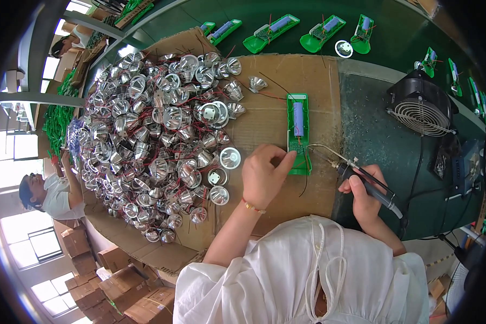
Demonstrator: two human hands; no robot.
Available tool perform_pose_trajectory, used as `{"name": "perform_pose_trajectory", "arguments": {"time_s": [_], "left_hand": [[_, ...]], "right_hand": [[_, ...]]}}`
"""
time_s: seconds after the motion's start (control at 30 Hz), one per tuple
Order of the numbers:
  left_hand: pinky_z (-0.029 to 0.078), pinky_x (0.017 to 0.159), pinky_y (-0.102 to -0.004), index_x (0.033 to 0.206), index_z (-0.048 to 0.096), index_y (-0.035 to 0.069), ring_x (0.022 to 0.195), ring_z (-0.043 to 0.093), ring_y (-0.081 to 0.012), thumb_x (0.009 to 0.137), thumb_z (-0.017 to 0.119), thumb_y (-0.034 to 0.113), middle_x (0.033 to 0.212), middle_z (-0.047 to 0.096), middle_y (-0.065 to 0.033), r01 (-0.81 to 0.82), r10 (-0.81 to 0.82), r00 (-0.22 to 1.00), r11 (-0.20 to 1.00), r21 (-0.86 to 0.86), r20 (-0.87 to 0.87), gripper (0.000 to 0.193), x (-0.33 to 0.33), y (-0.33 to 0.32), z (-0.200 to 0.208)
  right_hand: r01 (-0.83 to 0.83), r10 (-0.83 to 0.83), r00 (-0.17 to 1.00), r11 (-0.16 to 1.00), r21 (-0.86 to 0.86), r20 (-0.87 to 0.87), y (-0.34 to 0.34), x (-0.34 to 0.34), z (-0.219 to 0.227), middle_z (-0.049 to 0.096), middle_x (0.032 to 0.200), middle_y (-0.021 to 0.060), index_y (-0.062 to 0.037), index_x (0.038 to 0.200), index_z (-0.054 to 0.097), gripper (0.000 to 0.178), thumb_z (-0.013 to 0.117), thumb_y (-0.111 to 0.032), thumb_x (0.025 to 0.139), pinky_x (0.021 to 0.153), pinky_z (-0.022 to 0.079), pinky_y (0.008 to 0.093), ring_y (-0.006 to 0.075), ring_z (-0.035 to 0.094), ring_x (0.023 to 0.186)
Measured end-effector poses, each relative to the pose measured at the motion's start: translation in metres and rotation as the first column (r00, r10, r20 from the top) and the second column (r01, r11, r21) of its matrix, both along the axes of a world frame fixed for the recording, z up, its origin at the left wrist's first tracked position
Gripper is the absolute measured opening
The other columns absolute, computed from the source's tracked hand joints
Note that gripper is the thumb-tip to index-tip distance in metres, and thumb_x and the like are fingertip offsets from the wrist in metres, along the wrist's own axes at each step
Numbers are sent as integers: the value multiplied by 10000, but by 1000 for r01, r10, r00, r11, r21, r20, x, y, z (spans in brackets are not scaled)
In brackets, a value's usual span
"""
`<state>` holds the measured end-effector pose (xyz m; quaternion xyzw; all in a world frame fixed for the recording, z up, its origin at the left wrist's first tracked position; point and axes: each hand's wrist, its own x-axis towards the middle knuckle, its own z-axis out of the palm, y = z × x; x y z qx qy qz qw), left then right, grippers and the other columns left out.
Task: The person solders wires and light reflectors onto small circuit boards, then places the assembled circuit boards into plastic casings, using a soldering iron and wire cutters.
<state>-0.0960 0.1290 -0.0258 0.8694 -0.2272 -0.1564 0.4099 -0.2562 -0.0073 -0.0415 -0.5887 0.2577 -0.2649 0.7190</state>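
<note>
Head view: soldering iron (pixel 373 191) tip at the circuit board (pixel 297 146) of a green housing (pixel 302 165).
Right hand (pixel 366 197) is wrapped round the iron's handle; left hand (pixel 264 171) is curled, thumb and forefinger at the housing's left edge, and I cannot tell whether they pinch a wire. Housing lies lengthwise on the cardboard (pixel 321 200), blue cell (pixel 298 120) toward its far end. Judging this as soldering a lead, I would steady the housing, hold the wire still on its pad, keep the tip off the cell and fingers, and dwell briefly. Farther off: a loose reflector (pixel 257 83), the fan (pixel 422 105) to the right, then more housings (pixel 312 42) along the bench.
</note>
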Motion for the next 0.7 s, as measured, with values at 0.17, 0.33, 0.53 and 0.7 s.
{"name": "perform_pose_trajectory", "arguments": {"time_s": [0.17,0.33,0.53,0.7], "left_hand": [[417,634,-330,752,640,59,744,514,-236,631,726,130,810,548,-65,230,-179,890,970,-73,419,164,-1,11,7],[400,675,-343,696,643,67,778,490,-243,629,714,106,804,538,-50,148,-112,915,987,-64,389,105,-7,5,-14],[391,696,-344,626,633,61,789,492,-250,653,695,120,784,541,-55,104,-94,969,994,-31,227,89,-6,2,-13],[376,728,-356,630,644,69,810,503,-246,663,685,150,776,551,-43,120,-124,986,992,41,109,97,-4,0,-15]], "right_hand": [[-16,14,999,998,-56,-36,-1,-4,2,540,627,87,-1,875,446,144,551,-74,807,509,464,255,154,559,528],[-53,53,999,998,-35,10,2,-4,4,576,696,96,21,861,480,142,579,-70,814,540,487,253,133,584,578],[-66,64,997,996,-59,-32,5,1,1,578,719,97,24,858,489,143,590,-63,806,545,489,255,130,586,597],[-81,77,995,995,-61,-66,6,2,-1,578,700,94,22,847,491,135,590,-59,804,544,487,253,126,586,593]]}}
